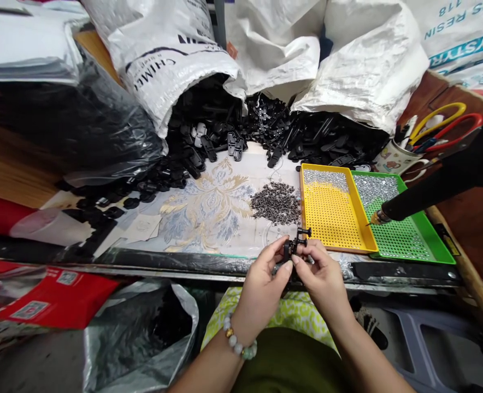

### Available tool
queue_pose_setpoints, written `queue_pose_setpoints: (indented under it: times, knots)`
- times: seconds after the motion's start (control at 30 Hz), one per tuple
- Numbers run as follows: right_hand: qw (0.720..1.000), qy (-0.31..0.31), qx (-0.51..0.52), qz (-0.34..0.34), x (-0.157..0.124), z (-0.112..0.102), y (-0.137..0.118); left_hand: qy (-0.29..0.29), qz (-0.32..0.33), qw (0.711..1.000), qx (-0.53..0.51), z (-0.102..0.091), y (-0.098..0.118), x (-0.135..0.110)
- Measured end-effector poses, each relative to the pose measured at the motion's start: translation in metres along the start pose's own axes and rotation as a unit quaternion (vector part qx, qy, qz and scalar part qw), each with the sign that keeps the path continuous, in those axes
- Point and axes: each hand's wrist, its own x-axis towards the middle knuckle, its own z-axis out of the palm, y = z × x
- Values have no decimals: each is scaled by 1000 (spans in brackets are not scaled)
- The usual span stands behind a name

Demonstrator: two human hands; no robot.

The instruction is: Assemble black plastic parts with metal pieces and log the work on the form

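A small black plastic part with protruding round-ended pegs (294,245) is held between my two hands, just over the table's front edge. My left hand (268,278) pinches it from the left with thumb and fingers. From the right, the thumb and fingers of my right hand (321,275) close on the same part. Its underside is hidden by the fingers. Just beyond lies a heap of tiny dark metal pieces (276,203). Right of it stand a yellow perforated tray (331,218) and a green perforated tray (405,224), both with small silvery pieces.
An electric screwdriver (430,185) reaches in from the right above the trays. White sacks (176,49) spill black plastic parts (208,125) along the back. A mug (397,158) holds scissors. Below left is an open silver bag (139,338); a stool (425,338) is at lower right.
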Motion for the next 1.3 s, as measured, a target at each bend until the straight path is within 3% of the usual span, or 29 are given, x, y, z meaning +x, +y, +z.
queue_pose_setpoints:
  times: [0.3, 0.63, 0.93, 1.1, 1.3]
  knots:
    - [1000, -4, 20, 3, 0, 0, 0, 11, 3, 1000, 6, -1, -1, -1]
    - [998, -18, -54, -31, 3, -2, -3, 25, 1, 999, -28, 0, 2, 1]
    - [992, -73, -101, -29, 13, 4, -14, 68, 12, 994, -82, -5, 0, 1]
    - [980, -66, -178, -62, 12, 9, -24, 72, 10, 992, -100, -5, 4, 1]
    - [965, -39, -223, -130, 10, 16, -19, 101, 18, 991, -89, -4, -7, 9]
